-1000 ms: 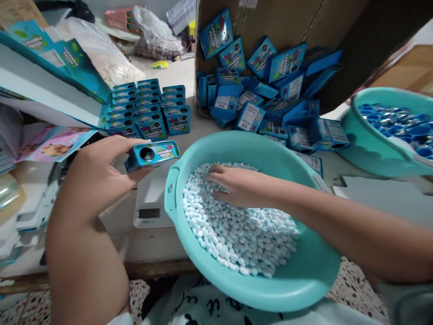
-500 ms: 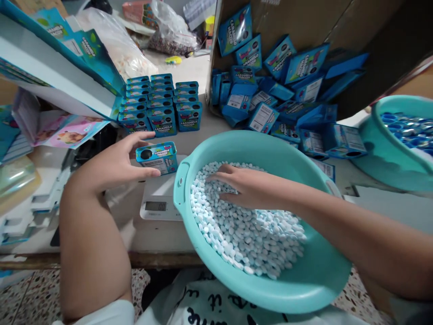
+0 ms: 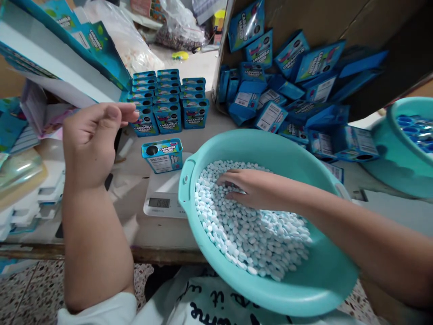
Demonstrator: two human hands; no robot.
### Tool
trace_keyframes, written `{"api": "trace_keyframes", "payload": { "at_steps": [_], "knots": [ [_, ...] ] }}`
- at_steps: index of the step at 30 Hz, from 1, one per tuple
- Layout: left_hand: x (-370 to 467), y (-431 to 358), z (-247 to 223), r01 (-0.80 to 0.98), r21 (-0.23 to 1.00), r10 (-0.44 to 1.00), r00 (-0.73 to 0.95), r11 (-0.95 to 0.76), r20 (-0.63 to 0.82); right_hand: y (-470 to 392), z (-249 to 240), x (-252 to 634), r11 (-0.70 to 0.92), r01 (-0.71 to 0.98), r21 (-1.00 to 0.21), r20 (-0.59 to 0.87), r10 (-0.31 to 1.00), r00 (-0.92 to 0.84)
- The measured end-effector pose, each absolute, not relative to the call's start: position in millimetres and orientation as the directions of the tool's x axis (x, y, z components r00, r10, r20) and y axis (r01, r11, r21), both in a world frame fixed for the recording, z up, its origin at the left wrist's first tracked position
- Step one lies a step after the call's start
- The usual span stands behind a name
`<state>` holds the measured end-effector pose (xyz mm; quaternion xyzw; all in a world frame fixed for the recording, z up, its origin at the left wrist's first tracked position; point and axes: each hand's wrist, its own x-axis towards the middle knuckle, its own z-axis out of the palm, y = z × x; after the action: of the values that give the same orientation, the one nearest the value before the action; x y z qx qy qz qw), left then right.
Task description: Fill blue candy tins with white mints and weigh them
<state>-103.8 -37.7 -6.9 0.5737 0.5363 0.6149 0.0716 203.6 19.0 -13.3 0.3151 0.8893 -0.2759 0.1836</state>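
A small blue box [image 3: 162, 155] with a round dark opening on top stands upright on the white scale [image 3: 165, 194], whose display is lit. To the left of it, my left hand [image 3: 98, 131] is raised in the air, fingers bent and apart, holding nothing. My right hand [image 3: 246, 187] rests among the pale candies [image 3: 237, 243] in the turquoise tub [image 3: 304, 289]. Its fingertips dip into the candies, and whether they hold any is hidden. The tub's left handle overlaps the scale's right side. Several filled-looking rows of blue boxes [image 3: 167, 118] stand behind the scale.
A large cardboard box [image 3: 338, 20] with loose blue boxes [image 3: 270, 116] lies at the back right. Another turquoise tub [image 3: 389, 158] is at the far right. Clear plastic bags [image 3: 181, 22] lie behind, and an opened printed carton [image 3: 77, 72] leans at the left.
My left hand has let go of the blue box and moved left and up. The box now stands on the scale, and the display has changed from 0.0. My right hand stays among the candies.
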Motion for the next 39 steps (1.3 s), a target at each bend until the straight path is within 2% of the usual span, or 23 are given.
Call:
{"api": "trace_keyframes", "payload": {
  "at_steps": [6,14,20,28,33,39],
  "knots": [
    [-105.0,-35.4,-7.7,0.527,0.754,0.705,-0.354,-0.393,0.615,19.9,-12.7,202.5,0.637,0.684,-0.355,-0.512,0.48,-0.713],
    [-105.4,-38.0,-7.3,0.604,0.749,0.773,-0.326,-0.272,0.544,19.5,-9.9,201.3,0.633,0.677,-0.376,-0.478,0.493,-0.727],
    [-106.3,-41.6,-1.5,0.63,0.767,0.89,-0.272,-0.121,0.364,17.8,-4.7,198.9,0.641,0.679,-0.358,-0.479,0.497,-0.723],
    [-103.0,-40.6,3.4,0.63,0.772,0.953,-0.177,-0.083,0.247,18.3,-5.8,200.0,0.666,0.668,-0.333,-0.471,0.496,-0.729],
    [-100.1,-40.8,1.6,0.78,0.625,0.999,-0.017,-0.017,0.049,19.1,-13.1,204.0,0.689,0.645,-0.331,-0.431,0.498,-0.753],
    [-71.8,-31.0,5.9,0.845,0.533,0.963,-0.175,0.042,0.202,14.9,-3.4,206.0,0.719,0.608,-0.337,-0.436,0.453,-0.778]
  ]
}}
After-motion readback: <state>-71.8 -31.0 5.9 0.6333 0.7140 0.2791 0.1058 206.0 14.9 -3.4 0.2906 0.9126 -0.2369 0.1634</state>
